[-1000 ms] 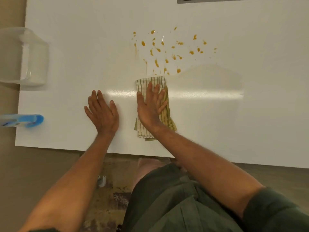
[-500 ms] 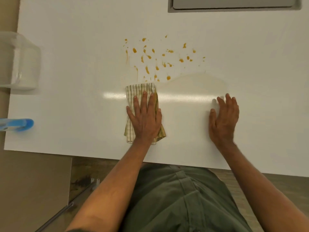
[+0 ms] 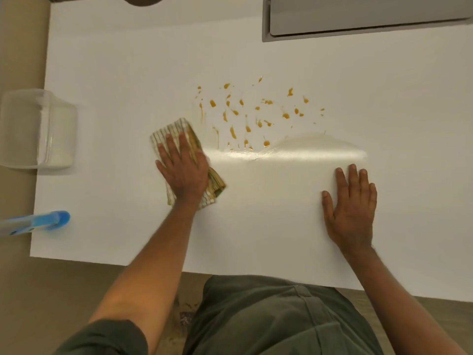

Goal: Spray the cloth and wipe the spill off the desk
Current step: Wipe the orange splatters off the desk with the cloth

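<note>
Left hand (image 3: 183, 172) flat on the folded striped cloth (image 3: 176, 131), fingers straight and spread, pressing it down on the desk (image 3: 128, 73); nothing curled round it. Cloth blurred, tilted, its far end poking out past the fingertips, near corner sticking out right of the wrist. Right hand (image 3: 352, 208) palm down on bare desk, fingers straight, holding nothing, well apart from the cloth. Spill (image 3: 253, 114): orange drops and streaks scattered just right of and beyond the cloth, not touching it as far as can be told. Glossy wet smear (image 3: 307, 149) runs between the drops and the right hand's fingertips. Blue spray bottle (image 3: 38, 222) lies at the desk's left edge, nozzle end over the top, body off-frame. Clear plastic tub (image 3: 35, 129) further back on the same edge, partly overhanging. Grey panel (image 3: 358, 19) set in the far right of the desk. Green sleeve and trousers at the bottom.
</note>
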Demonstrator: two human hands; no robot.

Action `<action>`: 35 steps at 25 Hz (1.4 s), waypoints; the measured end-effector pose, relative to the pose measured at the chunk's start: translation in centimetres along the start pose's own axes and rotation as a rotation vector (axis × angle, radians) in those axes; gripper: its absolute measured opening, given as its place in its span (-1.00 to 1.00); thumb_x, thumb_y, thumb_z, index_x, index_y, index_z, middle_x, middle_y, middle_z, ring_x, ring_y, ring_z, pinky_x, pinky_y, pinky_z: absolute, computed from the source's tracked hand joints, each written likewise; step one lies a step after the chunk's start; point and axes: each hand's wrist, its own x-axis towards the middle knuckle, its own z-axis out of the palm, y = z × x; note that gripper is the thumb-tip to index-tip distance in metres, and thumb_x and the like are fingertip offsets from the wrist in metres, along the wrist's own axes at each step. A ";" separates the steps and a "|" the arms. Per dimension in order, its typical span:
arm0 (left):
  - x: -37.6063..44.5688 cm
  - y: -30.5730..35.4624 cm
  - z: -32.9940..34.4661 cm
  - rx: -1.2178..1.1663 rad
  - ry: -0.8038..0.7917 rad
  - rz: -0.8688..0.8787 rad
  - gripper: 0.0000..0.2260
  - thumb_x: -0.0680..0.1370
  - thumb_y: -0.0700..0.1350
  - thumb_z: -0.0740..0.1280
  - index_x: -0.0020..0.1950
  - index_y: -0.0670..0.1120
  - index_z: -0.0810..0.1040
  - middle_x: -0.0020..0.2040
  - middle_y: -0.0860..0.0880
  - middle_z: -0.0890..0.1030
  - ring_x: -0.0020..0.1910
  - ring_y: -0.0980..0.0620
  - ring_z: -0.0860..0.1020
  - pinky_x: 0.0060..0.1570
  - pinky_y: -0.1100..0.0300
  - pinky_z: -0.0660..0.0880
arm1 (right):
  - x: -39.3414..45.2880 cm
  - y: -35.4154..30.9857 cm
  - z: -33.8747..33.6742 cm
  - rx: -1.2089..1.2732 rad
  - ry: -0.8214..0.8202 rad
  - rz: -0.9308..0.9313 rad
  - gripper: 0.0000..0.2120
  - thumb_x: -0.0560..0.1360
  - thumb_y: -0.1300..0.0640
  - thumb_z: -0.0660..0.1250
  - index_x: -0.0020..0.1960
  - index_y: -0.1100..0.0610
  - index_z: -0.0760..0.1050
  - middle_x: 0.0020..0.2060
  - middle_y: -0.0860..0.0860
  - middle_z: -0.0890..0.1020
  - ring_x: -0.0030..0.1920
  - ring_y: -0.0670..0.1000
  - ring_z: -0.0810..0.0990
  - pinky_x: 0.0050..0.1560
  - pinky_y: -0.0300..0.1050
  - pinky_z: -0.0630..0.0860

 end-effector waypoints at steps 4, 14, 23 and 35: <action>10.2 2.9 -1.1 -0.027 -0.009 0.053 -0.39 0.68 0.19 -0.01 0.73 0.03 0.13 0.74 -0.12 0.10 0.71 -0.26 0.06 0.62 -0.36 0.07 | 0.2 0.0 0.2 -0.020 -0.019 0.018 -0.34 0.72 -0.22 0.02 0.73 0.05 0.06 0.73 0.09 0.07 0.74 0.14 -0.03 0.71 0.16 -0.06; -2.4 5.8 1.3 0.015 -0.027 0.560 -0.45 0.73 0.11 0.00 0.72 0.03 0.17 0.73 -0.13 0.14 0.72 -0.23 0.07 0.62 -0.27 0.13 | 0.4 -0.4 -0.5 0.003 -0.045 0.030 -0.33 0.70 -0.22 0.02 0.72 0.07 0.11 0.73 0.08 0.08 0.74 0.14 -0.03 0.71 0.21 -0.01; 10.5 3.0 -1.3 0.028 -0.015 0.185 -0.40 0.70 0.13 0.03 0.72 -0.04 0.17 0.72 -0.19 0.15 0.70 -0.32 0.09 0.61 -0.33 0.13 | 0.6 -0.3 0.1 -0.012 -0.024 0.022 -0.32 0.69 -0.23 0.05 0.71 0.08 0.12 0.72 0.11 0.12 0.74 0.16 0.00 0.71 0.19 -0.03; -7.0 0.4 1.0 0.044 -0.134 0.572 -0.39 0.68 0.14 0.07 0.73 0.00 0.16 0.74 -0.14 0.12 0.72 -0.25 0.05 0.61 -0.31 0.13 | 0.4 0.1 0.3 -0.013 -0.033 0.023 -0.33 0.70 -0.21 0.05 0.72 0.06 0.11 0.73 0.08 0.09 0.74 0.13 -0.01 0.72 0.18 -0.02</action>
